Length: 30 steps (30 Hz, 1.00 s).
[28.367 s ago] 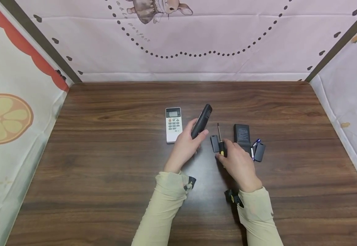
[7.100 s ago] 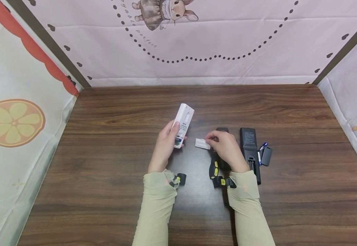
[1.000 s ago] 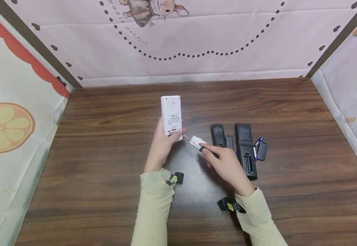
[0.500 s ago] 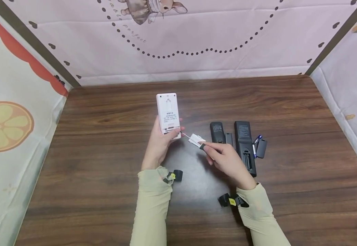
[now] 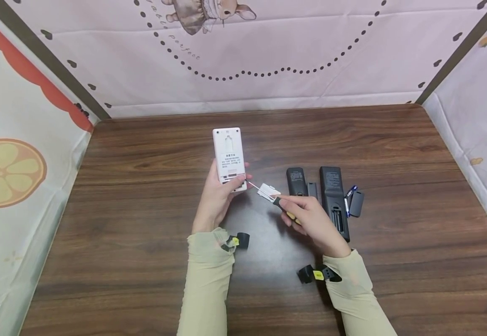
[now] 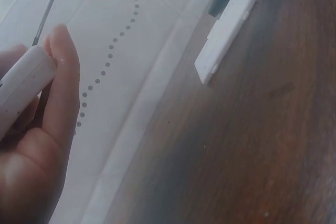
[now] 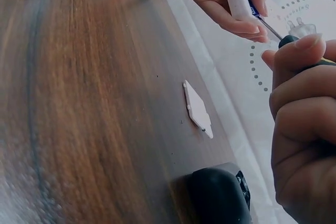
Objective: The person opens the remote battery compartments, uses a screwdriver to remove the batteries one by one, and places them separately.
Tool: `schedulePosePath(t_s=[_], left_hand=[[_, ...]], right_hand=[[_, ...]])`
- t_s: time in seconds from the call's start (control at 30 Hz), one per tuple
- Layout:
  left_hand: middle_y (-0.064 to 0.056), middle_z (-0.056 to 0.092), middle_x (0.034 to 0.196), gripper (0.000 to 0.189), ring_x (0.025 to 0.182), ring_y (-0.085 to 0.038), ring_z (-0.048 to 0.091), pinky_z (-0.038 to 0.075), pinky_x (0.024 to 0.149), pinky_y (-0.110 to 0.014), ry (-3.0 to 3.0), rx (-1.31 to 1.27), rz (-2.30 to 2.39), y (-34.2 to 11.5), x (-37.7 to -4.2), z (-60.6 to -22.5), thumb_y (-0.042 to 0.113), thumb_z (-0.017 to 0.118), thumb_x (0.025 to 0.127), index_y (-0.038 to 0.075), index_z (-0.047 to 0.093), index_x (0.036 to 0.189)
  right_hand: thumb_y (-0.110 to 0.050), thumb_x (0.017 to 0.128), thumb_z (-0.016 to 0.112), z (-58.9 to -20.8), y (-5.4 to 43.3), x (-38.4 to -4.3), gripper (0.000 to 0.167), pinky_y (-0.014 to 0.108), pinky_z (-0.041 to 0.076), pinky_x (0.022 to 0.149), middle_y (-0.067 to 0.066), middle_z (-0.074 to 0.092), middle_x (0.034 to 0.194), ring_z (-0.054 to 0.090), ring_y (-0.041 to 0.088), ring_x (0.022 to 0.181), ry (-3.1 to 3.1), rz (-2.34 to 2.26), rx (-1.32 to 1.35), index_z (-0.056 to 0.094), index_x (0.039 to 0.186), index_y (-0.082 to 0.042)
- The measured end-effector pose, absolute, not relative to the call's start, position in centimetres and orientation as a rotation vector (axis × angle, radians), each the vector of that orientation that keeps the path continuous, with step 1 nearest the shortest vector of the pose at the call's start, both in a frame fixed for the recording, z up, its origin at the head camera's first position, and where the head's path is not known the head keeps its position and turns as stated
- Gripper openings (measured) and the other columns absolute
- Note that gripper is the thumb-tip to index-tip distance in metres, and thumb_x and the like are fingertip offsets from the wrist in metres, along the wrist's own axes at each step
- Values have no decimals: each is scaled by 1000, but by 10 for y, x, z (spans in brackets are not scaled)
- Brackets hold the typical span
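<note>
My left hand grips a white remote control above the table, its back facing up and its battery compartment uncovered at the near end. In the right wrist view something blue, likely a battery, shows in that compartment. My right hand holds a screwdriver by its black and yellow handle. The metal shaft reaches to the compartment's edge beside my left thumb; the exact tip contact is hidden. Below the shaft a white battery cover lies on the table.
Right of the cover lie a small black remote, a dark battery cover and a larger black remote with its compartment uncovered. Beside them are blue-and-white batteries and another dark cover. The wooden table meets fabric-covered walls.
Earlier the white remote lay face-up while my left hand held a black one. Later my right hand held the white cover, now put down for the screwdriver. Over the last second both hands barely moved.
</note>
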State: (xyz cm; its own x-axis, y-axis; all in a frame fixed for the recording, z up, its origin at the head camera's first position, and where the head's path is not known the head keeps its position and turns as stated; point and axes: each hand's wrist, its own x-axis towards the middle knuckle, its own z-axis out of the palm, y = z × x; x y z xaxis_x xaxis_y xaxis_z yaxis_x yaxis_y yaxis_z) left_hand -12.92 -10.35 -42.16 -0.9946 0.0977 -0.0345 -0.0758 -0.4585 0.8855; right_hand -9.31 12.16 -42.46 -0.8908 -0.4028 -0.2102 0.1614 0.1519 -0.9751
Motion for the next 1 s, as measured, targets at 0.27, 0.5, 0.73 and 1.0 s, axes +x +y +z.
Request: schedulePosePath(t_s=[0.27,0.5,0.73,1.0], left_hand=[[-26,45,120,59,89,-27,60,50,76,-42,1558,31,2609,-103,-129,-421,-6,57,82,16,33,131],[-27,45,122,58,90,-26,59,47,80,-47,1565,30,2607,-104,-129,-421,-3,58,83,17,33,132],[-27,43,123,58,91,-26,58,42,84,-53,1511,60,2635,-104,-129,-422,-1,58,84,16,32,132],[-22,48,118,55,92,-27,57,46,80,-49,1471,70,2678,-101,-129,-424,3,58,85,15,32,132]], right_hand=[[-37,89,51,-424,124,-93,42,23,25,30,10,49,62,31,12,37,1971,-1822,-269,59,116,-7],[-37,90,50,-426,125,-94,40,25,26,30,10,49,62,32,14,37,1961,-1842,-305,59,115,-6],[-35,90,50,-425,124,-94,41,25,25,31,11,50,63,31,13,37,1952,-1860,-295,58,117,-6],[-18,94,45,-400,119,-88,31,22,27,33,10,50,64,32,11,38,1973,-1845,-258,55,118,-1]])
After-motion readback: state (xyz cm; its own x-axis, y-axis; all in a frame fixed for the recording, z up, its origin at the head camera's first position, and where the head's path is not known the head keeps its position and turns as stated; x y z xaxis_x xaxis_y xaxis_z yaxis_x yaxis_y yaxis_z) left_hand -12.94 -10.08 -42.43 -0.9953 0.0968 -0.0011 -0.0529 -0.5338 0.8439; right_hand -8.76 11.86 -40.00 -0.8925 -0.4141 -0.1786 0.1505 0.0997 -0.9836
